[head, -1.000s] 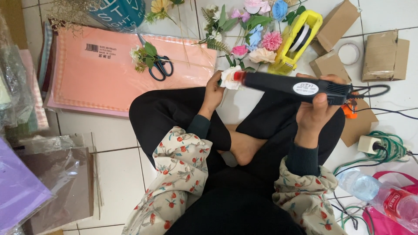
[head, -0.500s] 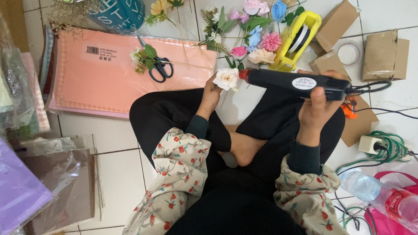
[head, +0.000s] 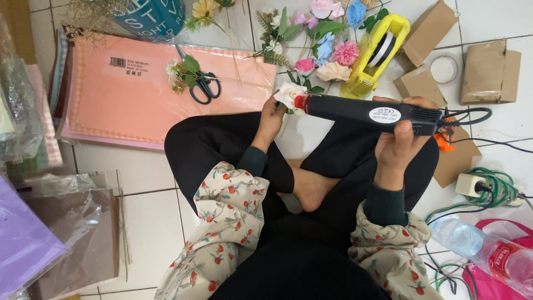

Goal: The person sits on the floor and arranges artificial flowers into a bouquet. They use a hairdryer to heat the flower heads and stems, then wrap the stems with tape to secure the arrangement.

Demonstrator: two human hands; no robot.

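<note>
I sit cross-legged on a white tiled floor. My right hand (head: 401, 141) grips a black glue gun (head: 369, 111) held level, its red nozzle pointing left. The nozzle touches a cream artificial flower (head: 288, 94) that my left hand (head: 271, 118) holds by the stem, just above my left knee. Both sleeves are cream with a red flower print. The gun's cord runs off to the right.
A stack of pink paper sheets (head: 139, 94) lies at left with scissors (head: 201, 85) on it. Loose artificial flowers (head: 325, 53), a yellow tape dispenser (head: 377, 54) and cardboard boxes (head: 488, 71) lie ahead. A power strip with green cable (head: 482, 186) and a water bottle (head: 483, 250) are at right.
Both hands and the glue gun shifted slightly left and up in view. The nozzle stays against the cream flower throughout.
</note>
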